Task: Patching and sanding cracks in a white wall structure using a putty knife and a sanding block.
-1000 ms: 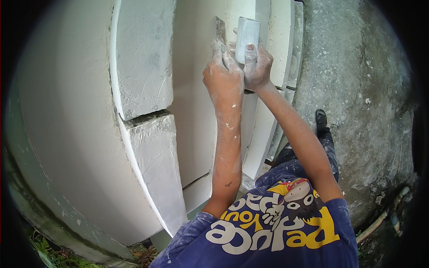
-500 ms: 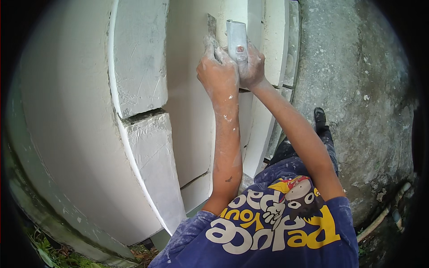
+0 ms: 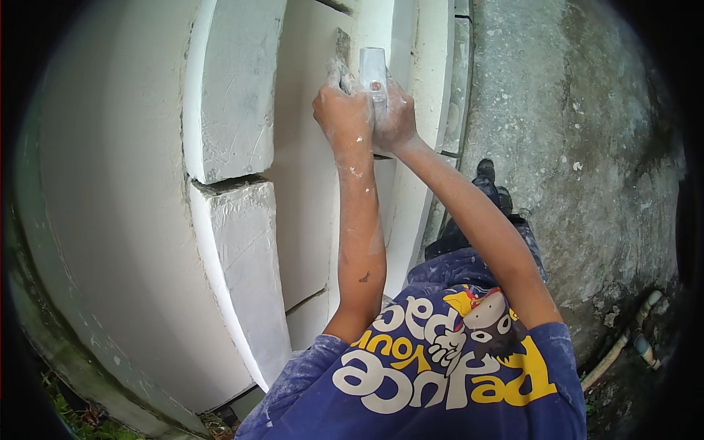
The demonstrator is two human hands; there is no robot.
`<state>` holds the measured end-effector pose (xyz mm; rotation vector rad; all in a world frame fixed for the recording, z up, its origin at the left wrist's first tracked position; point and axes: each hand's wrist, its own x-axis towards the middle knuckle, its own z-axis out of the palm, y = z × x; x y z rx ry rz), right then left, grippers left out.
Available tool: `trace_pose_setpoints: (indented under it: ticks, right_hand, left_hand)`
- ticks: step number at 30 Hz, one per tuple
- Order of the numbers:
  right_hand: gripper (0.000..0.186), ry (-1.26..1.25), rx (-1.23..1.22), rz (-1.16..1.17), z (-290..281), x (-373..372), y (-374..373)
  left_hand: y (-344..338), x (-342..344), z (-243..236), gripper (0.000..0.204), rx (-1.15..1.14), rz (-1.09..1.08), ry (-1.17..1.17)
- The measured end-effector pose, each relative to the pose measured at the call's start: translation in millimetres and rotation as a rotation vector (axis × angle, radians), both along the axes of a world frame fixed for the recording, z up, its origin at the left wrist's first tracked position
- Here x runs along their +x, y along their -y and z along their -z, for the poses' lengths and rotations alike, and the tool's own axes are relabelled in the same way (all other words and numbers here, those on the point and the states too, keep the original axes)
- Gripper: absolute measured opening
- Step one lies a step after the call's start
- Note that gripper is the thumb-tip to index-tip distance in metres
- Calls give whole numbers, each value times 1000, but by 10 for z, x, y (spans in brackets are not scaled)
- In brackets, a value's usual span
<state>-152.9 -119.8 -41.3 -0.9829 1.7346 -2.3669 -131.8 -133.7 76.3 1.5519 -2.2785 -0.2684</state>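
Observation:
My left hand (image 3: 342, 117) is closed round a putty knife (image 3: 342, 45), whose narrow grey blade points up along the white wall. Close beside it, my right hand (image 3: 397, 116) grips a broader flat tool with a whitish, plaster-coated blade (image 3: 372, 66), which looks like a wide putty knife. Its handle is mostly hidden in my fingers. The two hands are side by side and seem to touch at the wrists. White plaster dust covers my fingers and spots my left forearm. Whether either blade touches the wall I cannot tell.
Raised white blocks (image 3: 239, 242) with a dark gap between them stand out from the wall on the left. White ledges (image 3: 429, 81) run along the right of my hands. A rough grey concrete floor (image 3: 572, 147) lies beyond, with pipes (image 3: 620, 352) at the lower right.
Both hands sit slightly lower and further left in the picture, still holding their tools. The right tool's blade now shows a flatter top edge. The whole view has shifted a little.

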Motion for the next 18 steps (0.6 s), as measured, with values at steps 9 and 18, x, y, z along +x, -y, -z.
trace_pose_setpoints:
  ticks: [9,18]
  right_hand:
    - [42,21,13,-145,-125,-8,-151]
    - [41,375,196,-374,-219,-283,-345]
  left_hand:
    - [43,226,150,42,-40,34,-63]
    - [-42,250,265,48,163,67,-44]
